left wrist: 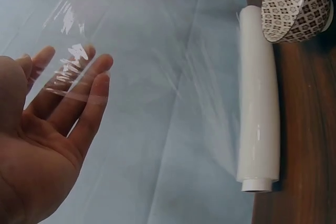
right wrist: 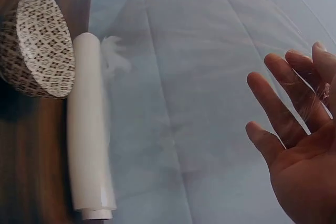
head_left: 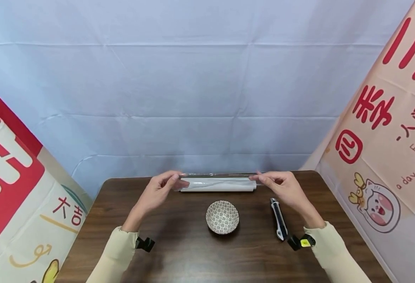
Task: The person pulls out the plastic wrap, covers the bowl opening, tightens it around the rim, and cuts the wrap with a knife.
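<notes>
A sheet of clear plastic wrap (head_left: 214,175) stretches between my two hands, pulled up from its white roll (head_left: 218,184) near the table's far edge. One corner is pinched by my left hand (head_left: 159,188) between thumb and index finger; the other fingers lie behind the film in the left wrist view. My right hand (head_left: 281,188) pinches the opposite corner, its remaining fingers spread loosely in the right wrist view. Closer to me than the roll stands a small patterned bowl (head_left: 222,217). Below my right hand lies a utility knife (head_left: 279,219).
The dark wooden table (head_left: 179,251) ends just behind the roll, at a pale blue cloth backdrop (head_left: 193,98). Printed banners hang at the left (head_left: 27,196) and right (head_left: 381,157). Small black devices are strapped to both wrists.
</notes>
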`<state>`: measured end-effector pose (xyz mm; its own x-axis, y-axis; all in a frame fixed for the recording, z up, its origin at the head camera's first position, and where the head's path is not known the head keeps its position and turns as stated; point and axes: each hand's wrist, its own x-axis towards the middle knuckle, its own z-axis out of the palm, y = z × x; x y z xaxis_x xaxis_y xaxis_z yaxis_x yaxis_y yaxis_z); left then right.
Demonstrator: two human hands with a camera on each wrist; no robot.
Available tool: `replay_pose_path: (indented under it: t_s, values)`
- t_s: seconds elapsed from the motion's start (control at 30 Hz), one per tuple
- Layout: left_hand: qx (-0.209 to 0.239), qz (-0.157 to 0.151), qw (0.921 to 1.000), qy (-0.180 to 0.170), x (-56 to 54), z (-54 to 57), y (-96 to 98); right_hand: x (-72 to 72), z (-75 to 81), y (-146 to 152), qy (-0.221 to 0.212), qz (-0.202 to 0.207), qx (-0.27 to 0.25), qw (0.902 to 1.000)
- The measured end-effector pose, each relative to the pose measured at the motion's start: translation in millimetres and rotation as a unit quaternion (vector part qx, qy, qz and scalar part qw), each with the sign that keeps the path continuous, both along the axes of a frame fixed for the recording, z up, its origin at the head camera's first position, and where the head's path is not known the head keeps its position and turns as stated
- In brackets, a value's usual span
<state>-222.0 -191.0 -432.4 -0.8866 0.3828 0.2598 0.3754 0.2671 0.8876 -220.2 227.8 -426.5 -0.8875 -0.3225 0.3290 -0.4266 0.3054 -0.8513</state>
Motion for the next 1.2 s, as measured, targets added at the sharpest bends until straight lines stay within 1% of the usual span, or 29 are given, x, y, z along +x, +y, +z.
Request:
replay_pose_path:
  t_s: [0.17, 0.3, 0.4, 0.5, 0.63, 0.83, 0.97, 1.07, 1.2]
  values:
    - [0.001, -0.026, 0.9996, -0.008, 7.6, -10.4, -2.7, 6.5, -12.1, 1, -0.004, 0.014, -0.013, 0.9998]
    - [0.007, -0.050, 0.9987, -0.012, 15.0, -18.3, -6.8, 11.0, -22.0, 2, 0.011, 0.028, -0.009, 0.9995]
    - [0.006, -0.057, 0.9983, -0.013, 20.5, -23.0, -11.0, 14.3, -28.6, 2, 0.022, 0.045, -0.008, 0.9987]
    - [-0.003, -0.060, 0.9982, -0.008, 24.4, -27.1, -15.7, 18.2, -34.5, 1, 0.022, 0.062, -0.007, 0.9978]
    - [-0.021, -0.071, 0.9973, 0.000, 26.1, -34.2, -22.6, 23.8, -41.2, 0, 0.008, 0.078, 0.001, 0.9969]
    - [-0.027, -0.101, 0.9945, -0.008, 26.7, -47.2, -33.2, 28.0, -51.0, -3, 0.006, 0.096, 0.005, 0.9954]
    - [-0.024, -0.120, 0.9923, -0.019, 29.9, -53.5, -36.8, 30.0, -57.2, -2, 0.012, 0.105, 0.003, 0.9944]
    - [-0.023, -0.124, 0.9916, -0.025, 33.1, -56.2, -37.3, 31.2, -62.1, -2, 0.015, 0.113, -0.001, 0.9935]
    - [-0.028, -0.128, 0.9911, -0.022, 36.1, -59.6, -36.3, 34.0, -66.7, -1, 0.000, 0.113, -0.004, 0.9936]
